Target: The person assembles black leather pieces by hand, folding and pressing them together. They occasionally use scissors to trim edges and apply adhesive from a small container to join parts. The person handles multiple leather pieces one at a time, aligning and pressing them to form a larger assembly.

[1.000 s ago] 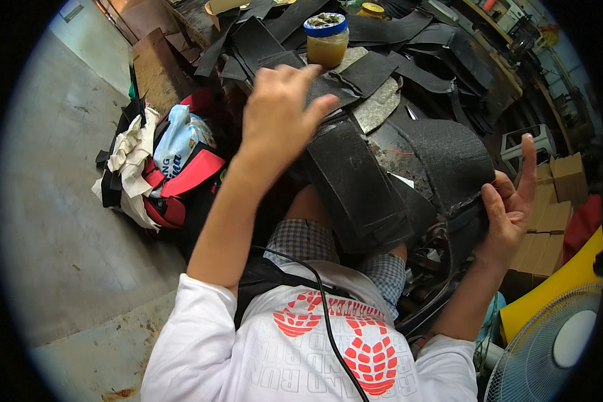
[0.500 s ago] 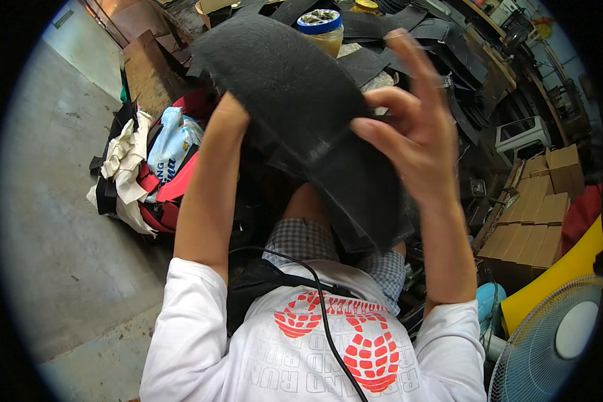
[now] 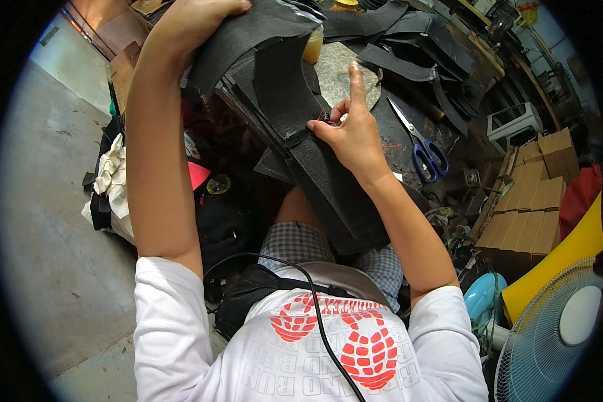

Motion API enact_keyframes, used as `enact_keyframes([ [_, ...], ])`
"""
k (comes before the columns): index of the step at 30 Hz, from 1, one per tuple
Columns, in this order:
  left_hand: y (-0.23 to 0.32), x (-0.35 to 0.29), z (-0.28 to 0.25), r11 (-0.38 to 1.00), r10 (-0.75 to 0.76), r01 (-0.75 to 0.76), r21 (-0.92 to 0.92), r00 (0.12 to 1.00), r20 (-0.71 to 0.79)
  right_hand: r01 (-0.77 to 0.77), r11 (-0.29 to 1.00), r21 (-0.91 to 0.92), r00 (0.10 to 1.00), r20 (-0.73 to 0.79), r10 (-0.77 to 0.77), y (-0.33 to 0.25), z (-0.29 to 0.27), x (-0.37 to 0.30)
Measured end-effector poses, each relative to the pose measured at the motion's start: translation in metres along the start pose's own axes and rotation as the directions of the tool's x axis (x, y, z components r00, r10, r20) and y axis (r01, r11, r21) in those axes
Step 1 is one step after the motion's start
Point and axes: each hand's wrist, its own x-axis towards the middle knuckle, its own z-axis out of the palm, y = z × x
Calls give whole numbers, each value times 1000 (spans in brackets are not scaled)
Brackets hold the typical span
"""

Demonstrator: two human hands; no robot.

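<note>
At the upper left my left hand (image 3: 204, 20) reaches over a curved black sheet piece (image 3: 254, 33), its thumb along the top and its other fingers hidden or cut off by the picture's edge. Over my lap, my right hand (image 3: 352, 130) pinches the edge of a long black strip (image 3: 335, 187) between the thumb and bent fingers, the index finger pointing up. Red thread shows beside that pinch. The strip slants from the table down toward my knees, overlapping other black pieces. Blue-handled scissors (image 3: 427, 157) lie with blades apart to the right of my right hand.
Heaped black pieces (image 3: 422, 40) cover the far table. A pale round slab (image 3: 345, 70) and a partly hidden jar (image 3: 313, 47) sit amid them. Cardboard boxes (image 3: 529, 201) and a fan (image 3: 556, 328) stand at right. Crumpled white cloth (image 3: 112, 174) is at left.
My left hand has moved up and left with the black sheet piece. My right hand has come down and left onto the strip's edge. The scissors and pale slab have come into sight.
</note>
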Motion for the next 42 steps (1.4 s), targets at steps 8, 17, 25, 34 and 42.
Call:
enact_keyframes([
  [8, 40, 30, 33, 808, 196, -226, -543, 974, -114, 0, 974, 227, 998, -55, 13, 5, 2, 0],
  [17, -30, -29, 64, 976, 215, -210, -54, 970, 112, -92, 802, 590, 968, -137, 212, 39, -38, -4],
  [25, -51, -86, 103, 735, 138, -62, 675, 989, -60, -80, 885, -459, 816, -540, -206, 122, -127, 58],
  [34, -28, -93, 121, 901, 23, -4, 435, 999, -38, 113, 832, -543, 774, -477, -417, 86, -173, 67],
  [42, 32, -125, 204, 849, 49, 55, -526, 982, 181, 403, 780, -479, 851, -117, -512, 1, -123, -60],
])
